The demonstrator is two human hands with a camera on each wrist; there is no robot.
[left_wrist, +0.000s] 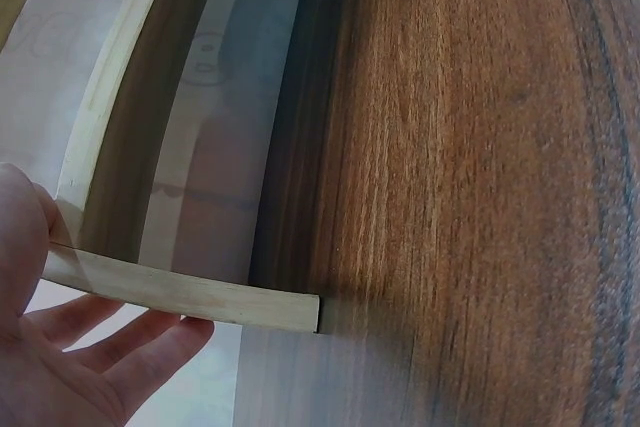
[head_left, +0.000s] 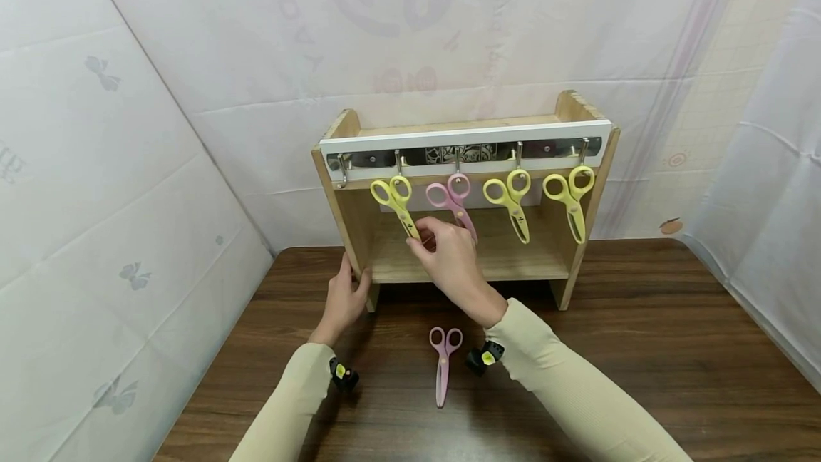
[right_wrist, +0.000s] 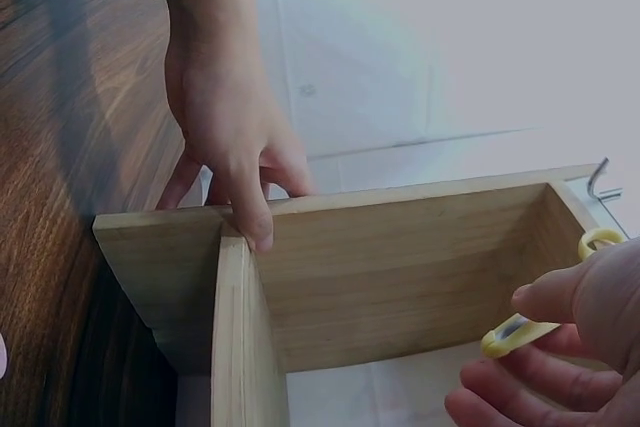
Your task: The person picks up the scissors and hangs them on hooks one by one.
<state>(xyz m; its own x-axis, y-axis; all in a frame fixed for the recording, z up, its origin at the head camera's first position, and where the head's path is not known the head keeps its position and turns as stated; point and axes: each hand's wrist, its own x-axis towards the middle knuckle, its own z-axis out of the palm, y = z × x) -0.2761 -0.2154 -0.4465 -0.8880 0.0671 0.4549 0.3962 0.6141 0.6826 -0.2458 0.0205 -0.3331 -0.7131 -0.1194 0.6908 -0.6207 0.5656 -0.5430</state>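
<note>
My right hand [head_left: 452, 259] pinches the blade end of yellow scissors [head_left: 393, 194], whose handle loop is at the second hook from the left. In the right wrist view their rounded tip [right_wrist: 505, 337] pokes out between thumb and fingers. My left hand [head_left: 343, 301] grips the lower left side panel of a wooden shelf [head_left: 468, 262], thumb on the inner side and fingers outside. Pink scissors [head_left: 458, 209] hang just behind my right hand, partly hidden by it. Two more yellow pairs, the middle-right scissors [head_left: 513, 205] and the far-right scissors [head_left: 573, 204], hang from hooks.
A metal hook rail [head_left: 468, 153] on a white board runs across the shelf's top front; its leftmost hook [head_left: 342, 171] is bare. Another pair of pink scissors [head_left: 442, 366] lies on the dark wooden table [head_left: 641, 334] between my forearms. Patterned cloth [head_left: 256, 34] hangs behind and at both sides.
</note>
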